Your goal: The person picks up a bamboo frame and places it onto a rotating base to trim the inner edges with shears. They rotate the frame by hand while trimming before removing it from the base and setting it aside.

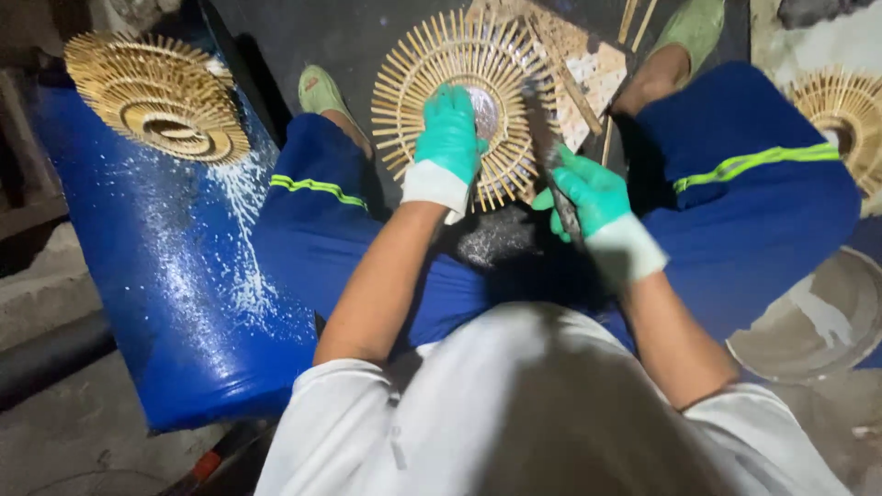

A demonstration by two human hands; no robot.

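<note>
A round sunburst frame of bamboo sticks (418, 69) with a small mirror centre (484, 110) lies on a board between my knees. My left hand (448, 138), in a green and white glove, presses down on the frame's middle. My right hand (595, 197), gloved the same way, is shut on a dark knife (548, 152) whose blade points up along the frame's right side. A speckled wooden board (593, 69) sits under the frame. I wear blue trousers with yellow-green stripes.
A stack of finished bamboo sunburst frames (156, 96) rests on a blue barrel (175, 266) spattered with white at the left. Another frame (845, 115) lies at the right edge. A grey round dish (818, 321) sits at lower right. Loose bamboo sticks (636, 20) lie at the top.
</note>
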